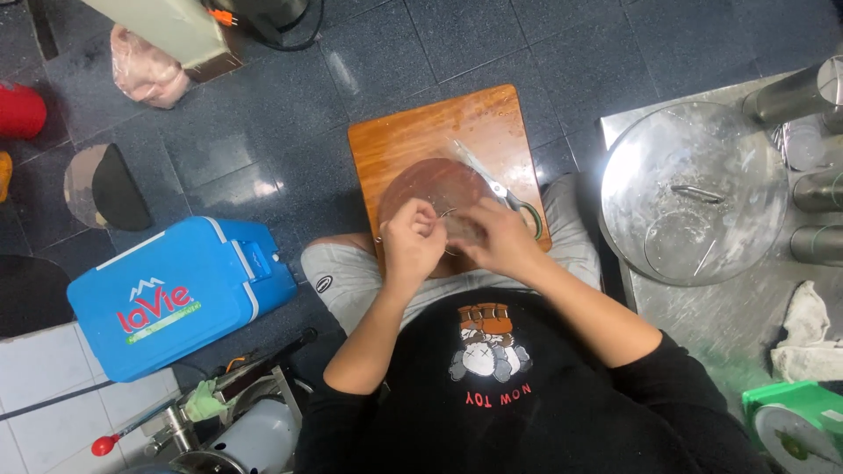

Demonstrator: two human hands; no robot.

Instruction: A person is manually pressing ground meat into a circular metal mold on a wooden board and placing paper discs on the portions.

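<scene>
Both hands meet over a brownish slab of meat point(439, 189) on a wooden cutting board point(413, 132). Left hand point(413, 239), elbow bent, curls its fingers shut, pinching the meat's near edge; right hand point(500, 239) lies beside it, fingers closed on the meat. Scissors point(505, 193) rest just beyond, a steel bowl point(632, 158) to the right.

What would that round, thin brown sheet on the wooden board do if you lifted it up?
The round thin brown sheet would probably flop and droop, since it lies flat and thin on the wooden cutting board. It looks glossy, so perhaps slippery. Both hands touch its edge.
</scene>
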